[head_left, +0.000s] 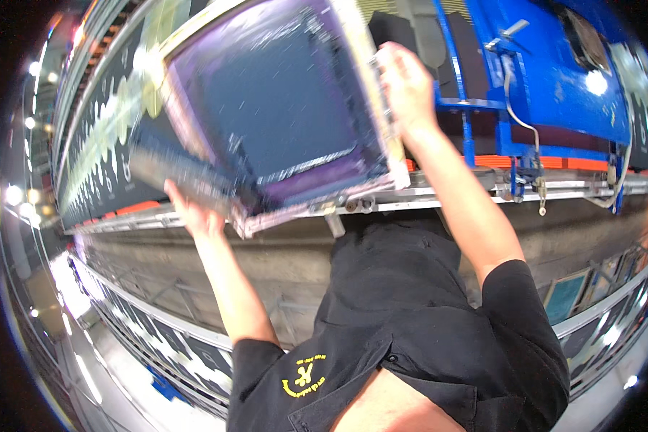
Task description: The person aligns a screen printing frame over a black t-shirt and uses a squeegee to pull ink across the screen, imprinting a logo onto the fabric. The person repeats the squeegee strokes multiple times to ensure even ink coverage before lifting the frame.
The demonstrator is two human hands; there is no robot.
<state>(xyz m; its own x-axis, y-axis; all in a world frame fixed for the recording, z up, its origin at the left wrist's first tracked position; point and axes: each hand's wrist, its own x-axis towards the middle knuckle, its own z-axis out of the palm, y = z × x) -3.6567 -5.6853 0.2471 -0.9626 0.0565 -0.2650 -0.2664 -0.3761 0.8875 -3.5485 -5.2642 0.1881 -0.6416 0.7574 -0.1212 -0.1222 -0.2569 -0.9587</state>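
Note:
A screen-printing frame (pixel 281 93) is held tilted in front of me, with dark ink and purple edges on its mesh and a pale rim. My right hand (pixel 410 93) grips its right side, fingers wrapped round the rim. Near the frame's lower left corner, my left hand (pixel 200 217) is closed on a dark squeegee (pixel 176 169), a long bar smeared by motion. The bar lies across the frame's left edge. Whether the left fingers also touch the frame is hidden.
A long printing table with a metal rail (pixel 453 193) runs across in front of me, carrying dark printed panels (pixel 101 169). At the right stands a blue machine (pixel 554 93) with a hanging hose. Behind me is another rail (pixel 165 324) with printed panels.

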